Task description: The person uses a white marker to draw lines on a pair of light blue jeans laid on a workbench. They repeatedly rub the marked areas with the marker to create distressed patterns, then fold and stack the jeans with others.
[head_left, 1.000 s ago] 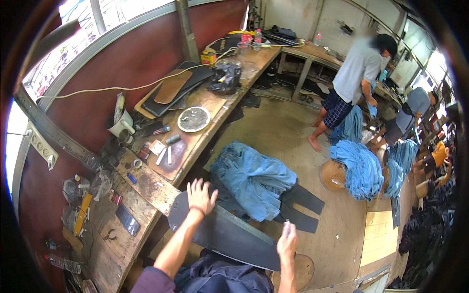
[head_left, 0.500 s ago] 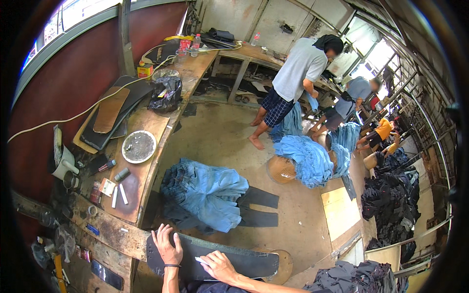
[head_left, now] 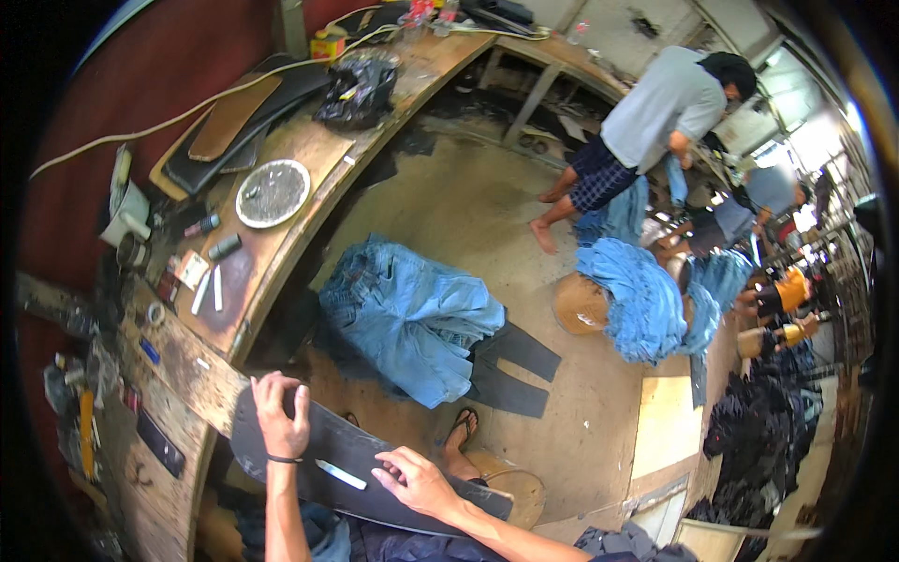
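Observation:
A long dark board (head_left: 337, 436) with a rounded left end lies across my lap, that end by the wooden bench. My left hand (head_left: 283, 421), a dark band at its wrist, rests on the board's left end with fingers apart and bent near the far edge. On the board's surface lies a white chalk-like stick (head_left: 343, 475). Just right of it is my right hand (head_left: 420, 482), its fingers loosely curled and apart, holding nothing. Beyond the board, blue jeans (head_left: 412, 314) are heaped over dark trouser legs (head_left: 515, 370).
The wooden bench (head_left: 201, 379) on my left bears a round ash-filled dish (head_left: 272, 194), two white sticks (head_left: 209, 289), a phone (head_left: 161, 445) and a black plastic bag (head_left: 361, 94). A co-worker (head_left: 655, 117) stands bent by a pile of blue denim (head_left: 637, 300). Black cloth (head_left: 758, 440) is heaped at right.
The white stick has left my right hand and now lies on the board. My left hand has moved left and its fingers have bent. The whole view has shifted and tilted.

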The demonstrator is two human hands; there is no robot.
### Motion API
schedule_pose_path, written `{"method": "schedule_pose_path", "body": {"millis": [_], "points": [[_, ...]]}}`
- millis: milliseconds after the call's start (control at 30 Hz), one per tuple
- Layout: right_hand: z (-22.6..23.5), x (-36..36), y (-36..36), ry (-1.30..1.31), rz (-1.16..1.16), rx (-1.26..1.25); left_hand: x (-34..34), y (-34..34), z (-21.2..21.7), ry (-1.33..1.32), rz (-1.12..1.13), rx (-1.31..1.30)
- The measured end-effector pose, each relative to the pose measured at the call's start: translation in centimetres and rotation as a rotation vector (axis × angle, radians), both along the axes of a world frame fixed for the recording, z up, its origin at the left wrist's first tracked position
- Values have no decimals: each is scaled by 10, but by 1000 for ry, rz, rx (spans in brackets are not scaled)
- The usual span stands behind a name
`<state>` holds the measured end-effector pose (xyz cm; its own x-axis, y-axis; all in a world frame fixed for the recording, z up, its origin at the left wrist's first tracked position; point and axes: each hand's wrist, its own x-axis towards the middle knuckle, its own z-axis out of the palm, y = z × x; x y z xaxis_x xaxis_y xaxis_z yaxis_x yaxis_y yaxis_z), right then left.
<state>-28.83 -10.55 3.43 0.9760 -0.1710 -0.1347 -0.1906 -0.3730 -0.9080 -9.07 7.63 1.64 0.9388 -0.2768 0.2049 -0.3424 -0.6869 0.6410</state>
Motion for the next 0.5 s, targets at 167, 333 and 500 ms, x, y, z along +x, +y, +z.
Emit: {"method": "schedule_pose_path", "body": {"millis": [167,333,500], "points": [[-30,-31,-99,108,-14,262,-6,-23,-1,-30,79,148],[-93,-58,-206,397,-179,133,3,-52,8,178,213,351],[-133,-33,-265,444,-157,-11,30,-113,-3,433,566,580]]}}
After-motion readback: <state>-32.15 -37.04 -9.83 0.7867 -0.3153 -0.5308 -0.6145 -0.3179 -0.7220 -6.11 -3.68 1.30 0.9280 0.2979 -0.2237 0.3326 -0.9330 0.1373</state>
